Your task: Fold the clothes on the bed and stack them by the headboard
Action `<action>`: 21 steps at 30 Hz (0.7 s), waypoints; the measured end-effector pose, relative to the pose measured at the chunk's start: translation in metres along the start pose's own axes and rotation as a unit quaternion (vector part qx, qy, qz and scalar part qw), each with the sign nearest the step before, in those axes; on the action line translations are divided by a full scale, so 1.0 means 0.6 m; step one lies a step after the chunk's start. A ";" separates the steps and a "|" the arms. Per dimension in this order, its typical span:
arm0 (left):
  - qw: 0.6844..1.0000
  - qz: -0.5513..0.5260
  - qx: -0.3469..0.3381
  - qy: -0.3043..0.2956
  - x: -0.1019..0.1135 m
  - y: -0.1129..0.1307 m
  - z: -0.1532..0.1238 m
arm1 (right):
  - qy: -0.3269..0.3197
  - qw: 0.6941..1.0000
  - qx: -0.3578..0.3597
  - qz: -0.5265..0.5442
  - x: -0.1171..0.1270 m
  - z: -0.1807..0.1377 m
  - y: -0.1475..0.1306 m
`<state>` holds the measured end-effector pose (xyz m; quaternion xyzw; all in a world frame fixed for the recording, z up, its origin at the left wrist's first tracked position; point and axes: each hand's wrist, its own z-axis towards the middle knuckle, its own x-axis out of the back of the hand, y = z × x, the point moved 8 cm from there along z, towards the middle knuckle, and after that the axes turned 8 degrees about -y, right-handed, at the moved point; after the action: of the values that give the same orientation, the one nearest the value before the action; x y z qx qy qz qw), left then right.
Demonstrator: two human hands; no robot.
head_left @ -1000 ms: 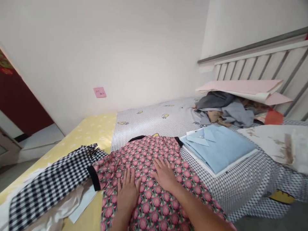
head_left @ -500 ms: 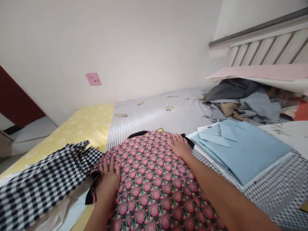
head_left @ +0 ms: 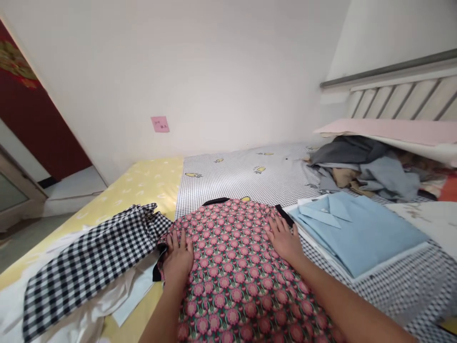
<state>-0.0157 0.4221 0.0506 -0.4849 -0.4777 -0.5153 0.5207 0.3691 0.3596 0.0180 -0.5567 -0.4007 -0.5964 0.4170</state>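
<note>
Where left hand (head_left: 178,258) and right hand (head_left: 286,240) rest apart, a floral shirt (head_left: 232,271) lies beneath.

Floral garment (head_left: 232,271): lower end out of view, patches under your left hand (head_left: 178,257) and right hand (head_left: 286,240).
Pink note (head_left: 160,124): writing too small to read.
Pink sheet (head_left: 396,130): cut off at right.

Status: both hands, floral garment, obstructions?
Left hand, right hand resting on floral garment. Garment spread across bedding. Possible snag: blue shirt close on right.

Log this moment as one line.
left hand: open, on floral top; right hand: open, on floral top; blue shirt: folded, at right; checked cloth: at left
</note>
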 end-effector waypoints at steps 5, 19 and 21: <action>1.000 -0.006 -0.001 0.002 0.003 -0.009 -0.050 | -0.034 0.999 0.003 -0.002 -0.004 -0.063 0.017; 0.998 -0.015 0.043 -0.036 0.011 -0.031 -0.197 | -0.029 0.999 -0.018 0.038 0.012 -0.147 0.036; 0.998 -0.016 0.050 -0.041 0.010 -0.031 -0.211 | -0.016 0.999 -0.017 0.041 0.016 -0.153 0.036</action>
<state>-0.0343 0.2954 0.0476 -0.4716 -0.5314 -0.4784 0.5160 0.3589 0.2653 0.0224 -0.5893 -0.3735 -0.5766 0.4253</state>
